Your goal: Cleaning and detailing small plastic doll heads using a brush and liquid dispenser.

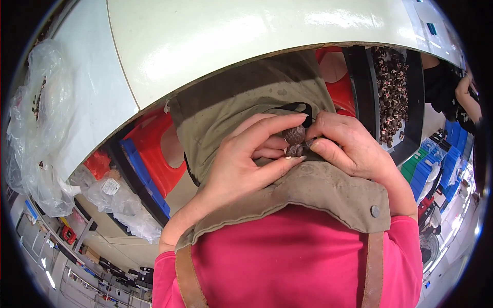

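Observation:
Above my lap, between both hands, is a small dark brown piece (294,135) with a rounded upper part and a smaller lump below it. It looks like a little moulded figure, though its kind is too small to make out. My left hand (246,149) grips it from the left, with the thumb under it and the index finger over its top. From the right, my right hand (346,143) pinches its side between thumb and curled index finger. The fingertips hide part of the piece. A black loop (300,108) lies on the apron (231,113) just beyond my hands.
A white tabletop (221,46) curves across the far side. To the right stands a black tray (415,102) full of small brown pieces (392,92). Plastic bags (46,118) lie at the left. Red stools (154,149) flank my lap. Another person's arm (466,95) shows far right.

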A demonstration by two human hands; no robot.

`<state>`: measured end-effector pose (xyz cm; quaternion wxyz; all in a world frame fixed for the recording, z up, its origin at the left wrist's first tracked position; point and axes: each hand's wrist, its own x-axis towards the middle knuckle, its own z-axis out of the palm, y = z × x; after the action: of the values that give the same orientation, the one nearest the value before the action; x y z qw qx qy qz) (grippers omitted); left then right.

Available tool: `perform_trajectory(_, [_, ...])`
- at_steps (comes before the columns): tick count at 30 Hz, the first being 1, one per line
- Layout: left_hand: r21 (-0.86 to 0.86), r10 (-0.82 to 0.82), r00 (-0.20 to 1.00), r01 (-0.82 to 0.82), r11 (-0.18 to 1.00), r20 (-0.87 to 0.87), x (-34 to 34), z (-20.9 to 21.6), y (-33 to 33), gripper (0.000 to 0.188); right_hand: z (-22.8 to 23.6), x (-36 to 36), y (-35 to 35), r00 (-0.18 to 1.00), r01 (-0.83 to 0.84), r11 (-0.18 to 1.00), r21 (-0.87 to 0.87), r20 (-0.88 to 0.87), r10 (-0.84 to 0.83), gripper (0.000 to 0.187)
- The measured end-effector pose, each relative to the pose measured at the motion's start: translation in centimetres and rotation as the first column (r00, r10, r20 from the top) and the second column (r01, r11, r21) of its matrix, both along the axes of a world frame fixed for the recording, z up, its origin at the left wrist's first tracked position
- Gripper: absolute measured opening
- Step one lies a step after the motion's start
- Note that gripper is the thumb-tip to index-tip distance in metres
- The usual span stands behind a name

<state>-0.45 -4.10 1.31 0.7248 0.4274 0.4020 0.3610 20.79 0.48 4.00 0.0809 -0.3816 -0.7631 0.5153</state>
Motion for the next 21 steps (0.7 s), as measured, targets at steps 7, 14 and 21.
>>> perform_trajectory(7, [-0.012, 0.000, 1.000, 0.000, 1.000, 0.020, 0.0, -0.1, -0.1, 0.053, 0.0, 0.1, -0.1, 0.998, -0.007, 1.000, 0.000, 0.063, 0.007, 0.021])
perform_trajectory(14, [-0.091, 0.022, 1.000, -0.020, 0.996, 0.018, 0.1, 0.2, -0.2, 0.054, -0.3, 0.0, -0.6, 0.997, -0.003, 0.993, 0.116, 0.080, -0.007, 0.021])
perform_trajectory(21, [-0.196, 0.035, 0.999, -0.031, 0.980, 0.020, 0.1, 0.9, -0.1, 0.057, -0.8, -0.1, -1.4, 0.975, 0.193, 0.981, -0.030, -0.103, -0.195, 0.037])
